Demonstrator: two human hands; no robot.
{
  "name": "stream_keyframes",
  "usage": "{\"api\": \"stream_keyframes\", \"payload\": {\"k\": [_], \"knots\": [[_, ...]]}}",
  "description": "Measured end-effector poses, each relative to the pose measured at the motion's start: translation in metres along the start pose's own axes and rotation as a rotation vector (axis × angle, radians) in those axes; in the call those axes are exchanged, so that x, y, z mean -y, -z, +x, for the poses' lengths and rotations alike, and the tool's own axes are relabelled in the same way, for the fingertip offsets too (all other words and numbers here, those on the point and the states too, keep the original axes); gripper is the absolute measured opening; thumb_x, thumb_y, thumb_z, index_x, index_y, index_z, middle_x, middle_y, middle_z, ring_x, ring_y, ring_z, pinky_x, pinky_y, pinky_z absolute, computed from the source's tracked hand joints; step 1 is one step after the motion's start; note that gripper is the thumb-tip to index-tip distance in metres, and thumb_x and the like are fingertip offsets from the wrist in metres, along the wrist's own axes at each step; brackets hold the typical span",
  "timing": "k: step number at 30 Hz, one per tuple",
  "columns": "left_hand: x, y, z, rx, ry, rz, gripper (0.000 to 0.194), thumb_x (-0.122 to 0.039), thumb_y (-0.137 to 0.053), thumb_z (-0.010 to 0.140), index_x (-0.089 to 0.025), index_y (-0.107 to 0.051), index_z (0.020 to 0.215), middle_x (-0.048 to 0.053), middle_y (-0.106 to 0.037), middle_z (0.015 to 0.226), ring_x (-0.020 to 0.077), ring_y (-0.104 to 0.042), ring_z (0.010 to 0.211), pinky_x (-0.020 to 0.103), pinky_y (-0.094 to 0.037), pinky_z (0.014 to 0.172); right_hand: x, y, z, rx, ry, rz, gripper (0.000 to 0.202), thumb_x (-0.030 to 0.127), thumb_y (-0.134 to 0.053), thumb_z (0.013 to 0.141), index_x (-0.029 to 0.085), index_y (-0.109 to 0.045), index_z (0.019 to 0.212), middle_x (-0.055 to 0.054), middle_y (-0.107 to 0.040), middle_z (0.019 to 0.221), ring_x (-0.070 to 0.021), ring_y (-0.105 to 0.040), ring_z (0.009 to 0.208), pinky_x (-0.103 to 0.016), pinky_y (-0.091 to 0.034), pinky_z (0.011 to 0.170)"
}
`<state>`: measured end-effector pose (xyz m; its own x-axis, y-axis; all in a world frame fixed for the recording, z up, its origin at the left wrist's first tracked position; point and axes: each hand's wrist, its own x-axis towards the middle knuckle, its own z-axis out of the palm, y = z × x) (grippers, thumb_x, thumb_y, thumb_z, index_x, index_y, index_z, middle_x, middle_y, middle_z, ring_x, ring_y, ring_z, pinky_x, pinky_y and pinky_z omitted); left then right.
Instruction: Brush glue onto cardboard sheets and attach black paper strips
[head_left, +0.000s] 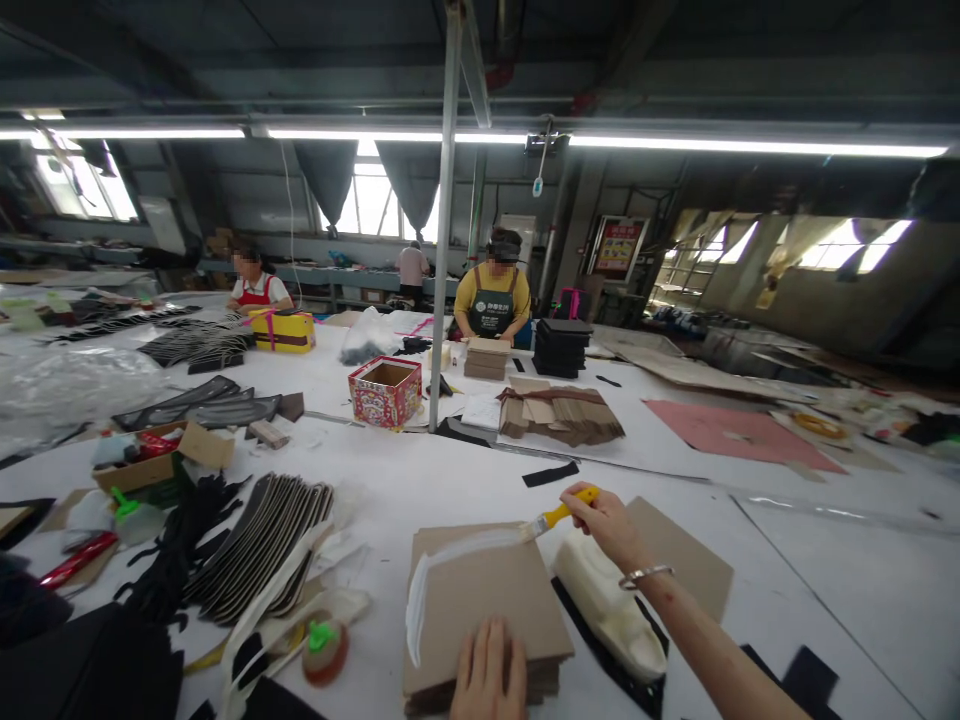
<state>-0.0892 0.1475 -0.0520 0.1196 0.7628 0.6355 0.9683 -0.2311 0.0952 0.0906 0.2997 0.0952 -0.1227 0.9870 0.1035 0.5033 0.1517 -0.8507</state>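
Observation:
My right hand (609,524) grips a yellow-handled brush (556,516) whose bristles rest at the top right corner of a stack of brown cardboard sheets (495,600). A white glue stripe runs along the top and left edges of the top sheet. My left hand (489,676) lies flat on the stack's near edge, pressing it down. A white glue-coated container (609,604) sits right beside the stack, under my right wrist, on a black sheet.
A fanned pile of black pieces (262,548) lies to the left, with a green-capped glue pot (325,650) near it. A metal pole (442,250) stands mid-table beside a red patterned box (385,392). Two people work at the far side. A pink sheet (735,436) lies right.

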Motion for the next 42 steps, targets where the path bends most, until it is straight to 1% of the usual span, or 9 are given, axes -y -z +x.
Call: {"api": "stream_keyframes", "payload": {"k": [6,11,15,21,24,26,31,38,42], "knots": [[0.011,0.022,0.019,0.278,0.069,-0.037,0.033,-0.015,-0.06,0.078,-0.034,-0.063,0.105,0.002,-0.064,0.12,0.0214,-0.058,0.112,0.027,-0.054,0.087,0.029,0.008,-0.043,0.167,0.186,-0.128,0.02,0.033,-0.05,0.085,0.021,-0.063,0.076,0.003,-0.058,0.065,-0.0152,-0.05,0.062,-0.027,-0.036,0.06],[0.014,0.045,0.042,0.595,0.085,-0.098,0.045,-0.004,-0.047,0.08,-0.025,-0.054,0.12,0.002,-0.059,0.125,0.0211,-0.052,0.117,0.033,-0.051,0.092,0.046,0.017,-0.082,0.283,0.213,-0.191,0.015,0.027,-0.053,0.083,0.021,-0.064,0.073,0.002,-0.061,0.07,-0.0159,-0.053,0.067,-0.027,-0.037,0.065],[0.015,0.059,0.056,0.725,0.064,-0.141,0.045,-0.002,-0.041,0.08,-0.02,-0.053,0.12,0.006,-0.057,0.124,0.0215,-0.052,0.114,0.035,-0.049,0.093,0.042,0.036,-0.105,0.282,0.164,-0.166,0.02,0.032,-0.051,0.085,0.021,-0.065,0.076,0.002,-0.06,0.068,-0.0155,-0.052,0.064,-0.026,-0.037,0.062],[0.013,0.071,0.061,0.755,0.04,-0.151,0.043,-0.001,-0.041,0.08,-0.018,-0.054,0.117,0.009,-0.058,0.12,0.0218,-0.054,0.111,0.036,-0.049,0.09,0.025,0.052,-0.131,0.014,0.065,-0.058,0.033,0.048,-0.046,0.09,0.021,-0.064,0.095,-0.001,-0.06,0.077,-0.0187,-0.054,0.07,-0.028,-0.041,0.063],[0.01,0.075,0.064,0.742,0.045,-0.154,0.035,-0.008,-0.046,0.081,-0.018,-0.056,0.113,0.008,-0.059,0.117,0.0225,-0.054,0.109,0.037,-0.049,0.09,0.029,0.034,-0.119,0.075,0.264,-0.206,0.027,0.038,-0.041,0.094,0.023,-0.063,0.101,-0.004,-0.062,0.094,-0.0197,-0.056,0.087,-0.029,-0.042,0.078],[0.009,0.077,0.066,0.739,0.06,-0.157,0.03,-0.012,-0.05,0.081,-0.018,-0.058,0.11,0.007,-0.06,0.115,0.0228,-0.055,0.107,0.037,-0.049,0.089,0.033,0.017,-0.103,0.145,0.361,-0.287,0.025,0.031,-0.04,0.095,0.023,-0.063,0.102,-0.004,-0.061,0.091,-0.0193,-0.055,0.087,-0.03,-0.042,0.079],[0.009,0.076,0.07,0.742,0.103,-0.159,0.027,-0.013,-0.054,0.078,-0.018,-0.058,0.104,0.006,-0.061,0.111,0.0233,-0.055,0.106,0.038,-0.05,0.087,0.035,-0.007,-0.08,0.287,0.421,-0.407,0.019,0.019,-0.048,0.089,0.023,-0.066,0.093,-0.004,-0.059,0.084,-0.0205,-0.053,0.084,-0.032,-0.04,0.076],[0.014,0.074,0.074,0.756,0.084,-0.171,0.029,-0.013,-0.055,0.073,-0.017,-0.058,0.102,0.005,-0.06,0.113,0.0226,-0.053,0.106,0.036,-0.046,0.09,0.045,0.024,-0.128,0.386,0.364,-0.417,0.016,0.023,-0.05,0.09,0.024,-0.066,0.088,-0.002,-0.061,0.084,-0.018,-0.056,0.082,-0.029,-0.043,0.074],[0.013,0.076,0.078,0.779,0.056,-0.135,0.032,-0.01,-0.053,0.071,-0.016,-0.057,0.102,0.006,-0.058,0.112,0.0231,-0.051,0.106,0.036,-0.045,0.09,0.037,0.053,-0.157,0.206,0.189,-0.16,0.023,0.039,-0.048,0.092,0.026,-0.067,0.096,-0.001,-0.066,0.092,-0.0202,-0.059,0.087,-0.03,-0.045,0.08]]}}
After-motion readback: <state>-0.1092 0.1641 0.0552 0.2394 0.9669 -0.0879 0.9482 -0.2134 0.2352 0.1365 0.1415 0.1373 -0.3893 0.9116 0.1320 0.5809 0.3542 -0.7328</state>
